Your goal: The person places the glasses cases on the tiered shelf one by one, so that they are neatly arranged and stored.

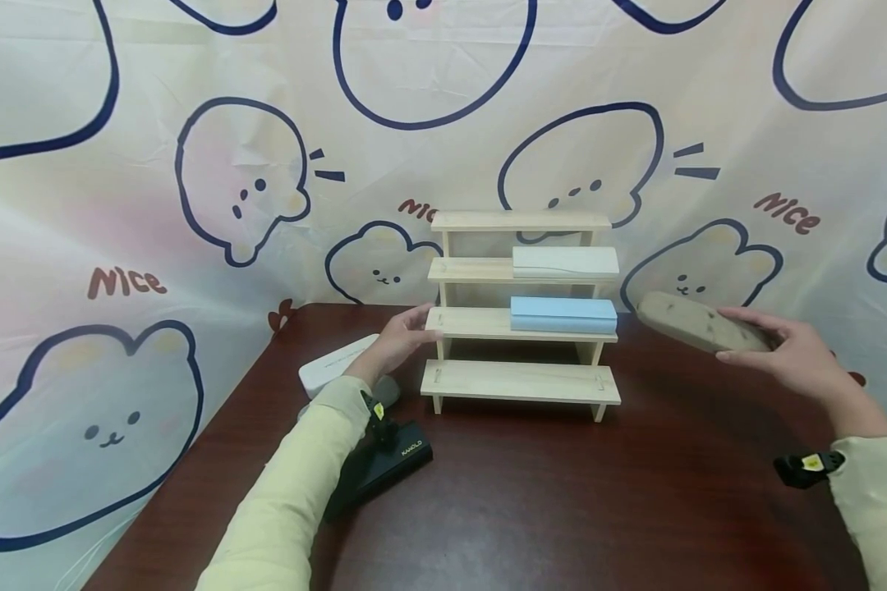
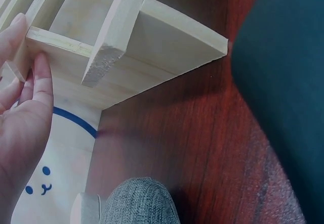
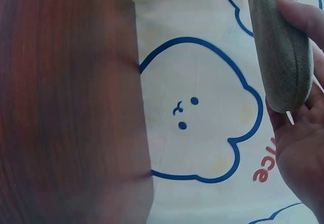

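Observation:
My right hand (image 1: 791, 357) grips one end of an olive-beige glasses case (image 1: 698, 322) with a small dark pattern, raised to the right of the stepped wooden shelf (image 1: 521, 382). In the right wrist view the thumb presses on the case's seam (image 3: 283, 47). My left hand (image 1: 399, 341) pinches the left end of a shelf board, thumb on one side and fingers on the other, as the left wrist view shows. A light blue case (image 1: 563, 315) lies on the right half of the second tier from the bottom. One tier higher lies a white case (image 1: 565, 262).
Left of the shelf are a white box (image 1: 336, 364), a grey fabric-covered object (image 1: 387, 391) and a black KANOLD box (image 1: 392, 468), partly behind my left sleeve. The dark wooden table (image 1: 562, 501) meets a patterned curtain (image 1: 251, 213) behind.

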Action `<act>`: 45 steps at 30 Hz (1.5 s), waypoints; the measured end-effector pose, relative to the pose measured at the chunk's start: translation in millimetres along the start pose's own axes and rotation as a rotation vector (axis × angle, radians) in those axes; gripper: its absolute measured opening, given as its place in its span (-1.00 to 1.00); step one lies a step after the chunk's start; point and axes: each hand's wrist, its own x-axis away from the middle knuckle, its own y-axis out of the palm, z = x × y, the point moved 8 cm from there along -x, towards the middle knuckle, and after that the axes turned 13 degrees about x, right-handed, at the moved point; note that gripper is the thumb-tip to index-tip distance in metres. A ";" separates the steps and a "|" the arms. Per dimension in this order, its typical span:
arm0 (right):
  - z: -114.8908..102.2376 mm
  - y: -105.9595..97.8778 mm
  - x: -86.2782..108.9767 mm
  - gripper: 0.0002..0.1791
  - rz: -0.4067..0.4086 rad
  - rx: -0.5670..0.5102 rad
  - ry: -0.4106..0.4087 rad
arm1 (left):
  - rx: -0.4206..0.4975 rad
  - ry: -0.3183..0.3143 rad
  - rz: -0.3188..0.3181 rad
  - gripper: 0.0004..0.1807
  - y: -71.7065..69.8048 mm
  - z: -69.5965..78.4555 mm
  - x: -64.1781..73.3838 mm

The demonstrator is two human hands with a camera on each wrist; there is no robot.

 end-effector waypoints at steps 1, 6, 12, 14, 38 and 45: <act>-1.9 -0.2 0.0 -0.21 -0.001 0.000 -0.003 | -0.001 -0.002 0.003 -0.18 -0.2 -0.1 -0.1; -12.5 -0.5 -0.3 -0.23 -0.004 -0.009 -0.019 | 0.016 0.001 -0.002 -0.20 0.2 -0.2 -1.2; -27.5 1.1 -0.3 -0.25 0.005 -0.020 -0.055 | 0.020 0.007 -0.012 -0.18 0.6 -0.7 -2.7; -31.4 2.5 -0.4 -0.25 0.004 -0.028 -0.067 | 0.022 0.006 -0.009 -0.18 0.7 -0.7 -2.9; -83.3 31.3 3.7 -0.29 0.009 -0.027 -0.246 | 0.022 0.006 -0.013 -0.18 1.2 -0.7 -1.5; -91.6 48.4 3.1 -0.32 -0.004 -0.050 -0.310 | 0.024 0.012 -0.016 -0.17 0.8 -1.0 -3.3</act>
